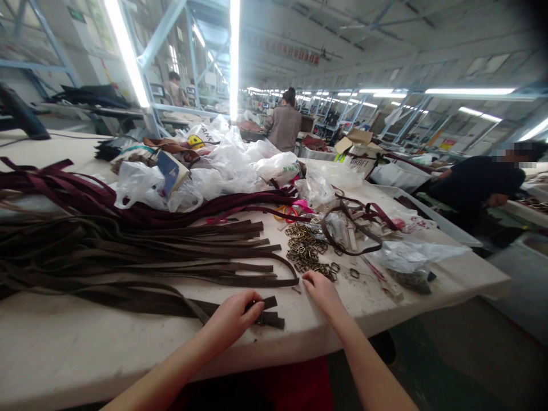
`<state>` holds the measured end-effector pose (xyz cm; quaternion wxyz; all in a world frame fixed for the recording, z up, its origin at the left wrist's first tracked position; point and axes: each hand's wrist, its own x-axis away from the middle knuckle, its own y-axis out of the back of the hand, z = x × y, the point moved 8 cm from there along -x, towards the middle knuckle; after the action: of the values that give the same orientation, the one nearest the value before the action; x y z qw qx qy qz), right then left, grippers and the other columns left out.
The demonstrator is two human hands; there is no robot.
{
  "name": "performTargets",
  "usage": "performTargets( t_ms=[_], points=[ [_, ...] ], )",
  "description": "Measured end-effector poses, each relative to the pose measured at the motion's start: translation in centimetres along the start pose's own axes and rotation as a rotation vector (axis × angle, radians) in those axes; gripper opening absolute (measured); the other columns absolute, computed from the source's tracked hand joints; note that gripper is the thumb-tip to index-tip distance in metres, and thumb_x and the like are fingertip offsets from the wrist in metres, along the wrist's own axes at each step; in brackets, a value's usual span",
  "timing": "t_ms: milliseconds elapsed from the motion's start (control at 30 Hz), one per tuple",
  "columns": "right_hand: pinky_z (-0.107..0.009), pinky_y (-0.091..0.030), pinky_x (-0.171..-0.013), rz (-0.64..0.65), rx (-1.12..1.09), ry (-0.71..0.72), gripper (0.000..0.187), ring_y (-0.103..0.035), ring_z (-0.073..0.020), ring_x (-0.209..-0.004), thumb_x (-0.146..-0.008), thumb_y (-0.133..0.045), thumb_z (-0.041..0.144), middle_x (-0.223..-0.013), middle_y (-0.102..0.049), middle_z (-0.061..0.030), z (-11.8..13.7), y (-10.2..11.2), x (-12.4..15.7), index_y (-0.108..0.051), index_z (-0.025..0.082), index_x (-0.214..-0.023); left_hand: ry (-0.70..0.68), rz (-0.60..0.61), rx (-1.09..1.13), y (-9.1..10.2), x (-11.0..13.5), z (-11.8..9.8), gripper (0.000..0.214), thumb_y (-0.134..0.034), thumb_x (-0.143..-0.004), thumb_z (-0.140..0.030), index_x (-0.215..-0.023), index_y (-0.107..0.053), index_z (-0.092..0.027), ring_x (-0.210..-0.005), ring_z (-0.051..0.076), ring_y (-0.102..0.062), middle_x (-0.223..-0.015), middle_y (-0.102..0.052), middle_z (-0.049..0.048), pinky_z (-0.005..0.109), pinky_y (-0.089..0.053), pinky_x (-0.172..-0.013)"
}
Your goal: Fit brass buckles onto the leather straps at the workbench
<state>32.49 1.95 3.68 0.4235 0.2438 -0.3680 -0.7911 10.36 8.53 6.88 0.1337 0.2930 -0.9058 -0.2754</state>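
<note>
Left hand [231, 321], strap end [270, 319] gripped beneath (dark brown)

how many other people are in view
3: person in grey at centre back, person in black at right, third person far back left. More may be hidden.

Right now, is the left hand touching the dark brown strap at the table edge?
Touching. The head view shows the left hand pinching the dark brown strap near its end.
</note>
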Motion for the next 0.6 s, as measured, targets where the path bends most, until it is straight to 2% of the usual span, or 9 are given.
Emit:
performTargets(
  t_ms=[67, 133, 200, 233, 300, 400, 500, 600],
  points=[
    [-0.029, -0.038, -0.063, -0.036, -0.286, -0.063, 0.016, -0.053, -0.0193, -0.069, -0.076, -0.049, 0.032, -0.07, -0.059, -0.0039, 0.4, 0.0, 0.9, -0.058, 0.019, -0.076, -0.001, -0.022, 0.02, 0.3, 0.0, -0.1, 0.022, -0.041, -0.081, -0.033, -0.08, -0.056, -0.017, -0.067, 0.014, -0.052, -0.072, -0.06, -0.0002, 0.022, -0.035, -0.059],
    [-0.028, -0.038, -0.055, -0.021, -0.658, -0.191, 0.027, -0.052, -0.0174, -0.061, -0.075, -0.051, 0.042, -0.068, -0.058, -0.0035, 1.3, -1.1, 2.1, -0.059, 0.018, -0.084, 0.011, -0.062, 0.04, 0.7, -0.1, 0.0, 0.024, -0.04, -0.082, -0.035, -0.082, -0.056, -0.017, -0.065, 0.014, -0.05, -0.069, -0.058, -0.0008, 0.022, -0.035, -0.058],
    [-0.026, -0.039, -0.053, 0.015, -0.971, -0.289, 0.035, -0.052, -0.0154, -0.061, -0.072, -0.056, 0.046, -0.074, -0.06, -0.0044, 3.3, -2.8, 3.2, -0.058, 0.017, -0.093, 0.028, -0.101, 0.061, 1.1, -0.2, 0.0, 0.026, -0.037, -0.084, -0.036, -0.082, -0.055, -0.017, -0.061, 0.013, -0.049, -0.065, -0.055, -0.0018, 0.023, -0.034, -0.056],
    [-0.025, -0.039, -0.054, 0.026, -1.06, -0.312, 0.036, -0.052, -0.0148, -0.063, -0.071, -0.058, 0.045, -0.077, -0.061, -0.0047, 4.6, -3.5, 3.7, -0.059, 0.018, -0.095, 0.033, -0.116, 0.074, 1.2, -0.3, 0.0, 0.027, -0.037, -0.084, -0.037, -0.082, -0.055, -0.017, -0.06, 0.012, -0.048, -0.064, -0.055, -0.0021, 0.022, -0.034, -0.056],
    [-0.024, -0.04, -0.055, 0.022, -1.114, -0.316, 0.036, -0.052, -0.0143, -0.066, -0.071, -0.06, 0.044, -0.08, -0.062, -0.0044, 7.1, -4.6, 4.5, -0.06, 0.019, -0.096, 0.038, -0.121, 0.099, 1.3, -0.4, 0.0, 0.026, -0.041, -0.082, -0.037, -0.082, -0.056, -0.017, -0.061, 0.012, -0.049, -0.066, -0.057, -0.0022, 0.022, -0.034, -0.055],
    [-0.025, -0.04, -0.058, -0.004, -1.068, -0.269, 0.033, -0.052, -0.0149, -0.069, -0.073, -0.058, 0.042, -0.084, -0.062, -0.004, 9.6, -5.7, 5.1, -0.062, 0.019, -0.096, 0.06, -0.105, 0.101, 1.1, -0.4, 0.5, 0.023, -0.049, -0.077, -0.036, -0.079, -0.058, -0.016, -0.061, 0.012, -0.05, -0.068, -0.059, -0.0019, 0.021, -0.033, -0.054],
    [-0.026, -0.042, -0.06, 0.003, -1.064, -0.278, 0.034, -0.053, -0.0158, -0.072, -0.074, -0.057, 0.043, -0.088, -0.063, -0.0041, 10.2, -6.5, 5.6, -0.062, 0.02, -0.099, 0.107, -0.157, 0.103, 1.5, -0.4, 1.4, 0.022, -0.05, -0.075, -0.034, -0.073, -0.058, -0.014, -0.059, 0.012, -0.05, -0.063, -0.059, -0.0014, 0.021, -0.034, -0.052],
    [-0.027, -0.044, -0.064, 0.078, -1.12, -0.295, 0.037, -0.055, -0.0173, -0.078, -0.073, -0.058, 0.044, -0.092, -0.063, -0.0054, 10.0, -7.1, 6.1, -0.061, 0.018, -0.1, 0.093, -0.192, 0.216, 1.7, -0.5, 1.7, 0.02, -0.049, -0.075, -0.03, -0.077, -0.06, -0.014, -0.067, 0.015, -0.054, -0.07, -0.062, 0.0008, 0.022, -0.039, -0.059]
  ],
)
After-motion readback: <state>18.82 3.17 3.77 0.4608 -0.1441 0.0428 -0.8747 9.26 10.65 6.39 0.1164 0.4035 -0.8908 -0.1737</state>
